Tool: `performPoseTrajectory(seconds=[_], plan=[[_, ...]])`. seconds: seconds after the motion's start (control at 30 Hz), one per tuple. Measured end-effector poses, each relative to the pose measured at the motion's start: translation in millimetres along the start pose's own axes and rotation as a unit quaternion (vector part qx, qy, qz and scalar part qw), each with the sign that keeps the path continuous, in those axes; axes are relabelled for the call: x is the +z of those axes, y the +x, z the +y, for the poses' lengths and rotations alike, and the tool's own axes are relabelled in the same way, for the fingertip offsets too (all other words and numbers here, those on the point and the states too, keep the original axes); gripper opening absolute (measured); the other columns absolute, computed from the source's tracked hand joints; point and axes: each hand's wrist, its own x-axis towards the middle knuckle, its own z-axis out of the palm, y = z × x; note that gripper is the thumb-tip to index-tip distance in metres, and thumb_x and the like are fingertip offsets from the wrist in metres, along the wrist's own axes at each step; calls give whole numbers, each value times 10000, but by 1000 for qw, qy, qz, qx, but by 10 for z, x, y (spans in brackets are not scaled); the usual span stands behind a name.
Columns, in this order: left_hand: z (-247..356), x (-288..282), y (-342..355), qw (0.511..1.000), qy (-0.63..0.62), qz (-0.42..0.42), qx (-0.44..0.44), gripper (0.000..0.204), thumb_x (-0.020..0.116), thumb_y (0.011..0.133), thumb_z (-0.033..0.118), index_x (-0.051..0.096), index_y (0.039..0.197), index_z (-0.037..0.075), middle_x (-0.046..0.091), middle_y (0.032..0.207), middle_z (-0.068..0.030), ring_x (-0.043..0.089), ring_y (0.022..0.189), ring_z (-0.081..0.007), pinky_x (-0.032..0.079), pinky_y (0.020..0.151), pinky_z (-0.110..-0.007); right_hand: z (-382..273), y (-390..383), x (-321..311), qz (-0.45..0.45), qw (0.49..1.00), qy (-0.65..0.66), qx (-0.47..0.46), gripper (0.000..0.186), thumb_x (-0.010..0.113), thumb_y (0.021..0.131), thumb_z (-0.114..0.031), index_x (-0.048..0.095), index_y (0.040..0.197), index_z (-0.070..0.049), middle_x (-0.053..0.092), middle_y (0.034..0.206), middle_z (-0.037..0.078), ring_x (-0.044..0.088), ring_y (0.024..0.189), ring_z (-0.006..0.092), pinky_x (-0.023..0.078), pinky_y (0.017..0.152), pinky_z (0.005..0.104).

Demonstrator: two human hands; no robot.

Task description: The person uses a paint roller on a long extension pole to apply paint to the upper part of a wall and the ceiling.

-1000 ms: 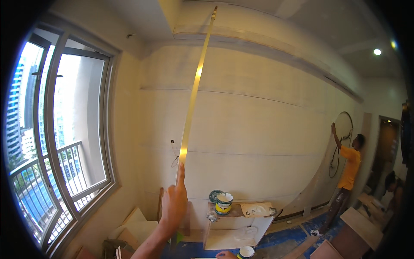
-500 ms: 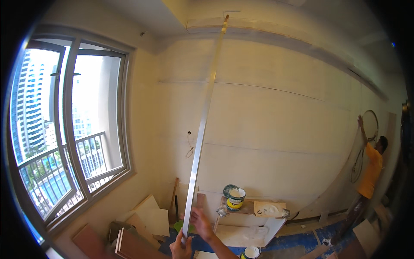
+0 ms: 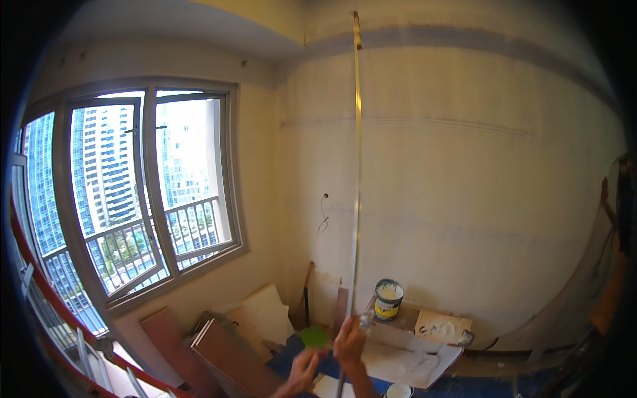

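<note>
Toward six o'clock, the right hand (image 3: 350, 339) grips a long, thin, straight, silvery metal pole (image 3: 357, 166), fingers wrapped round its lower part. Pole's long axis: six to twelve o'clock, mostly above the fist. Left hand (image 3: 304, 373) lies farther off, at eight o'clock from that fist, apart from the pole; fingers curled, cannot tell whether holding anything.

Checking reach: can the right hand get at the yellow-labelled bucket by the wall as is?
Probably not as is: the right hand seems closed around the long metal pole, so its grip would need freeing first. Otherwise, nothing visible appears to block the open bucket.
</note>
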Motion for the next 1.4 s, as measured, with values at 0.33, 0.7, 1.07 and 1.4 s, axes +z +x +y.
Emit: performPoseTrajectory(seconds=[0.33,0.7,1.07,1.4], plan=[[1291,129,2044,987,-150,12,-54,544,629,937,252,431,1372,-8,600,987,-90,633,923,-150,514,767,-287,-14,279,-117,45,995,4,-89,292,534,946,-167,550,1186,-2,640,757,194,644,658,391,507,586,430],[102,-1272,2607,989,-115,83,-53,542,599,944,195,405,1419,21,619,848,-66,606,714,-122,507,612,-280,-882,454,1579,49,986,105,-117,556,540,908,-23,371,1438,-33,646,936,265,641,806,423,509,669,431],[-1044,-2328,561,941,-217,116,-231,535,365,1031,395,463,1323,-43,555,1306,-195,583,1131,-270,480,915,-369,-1440,160,3119,-16,997,62,-48,608,538,938,-111,296,1496,-112,493,578,178,510,476,334,409,478,414],[-1319,-3056,970,954,185,212,-103,416,473,966,127,459,1373,44,610,798,-298,592,638,-459,441,567,-484,-1809,703,4072,-15,990,106,-90,631,565,921,-91,299,1493,-97,507,582,180,464,420,265,374,429,373]])
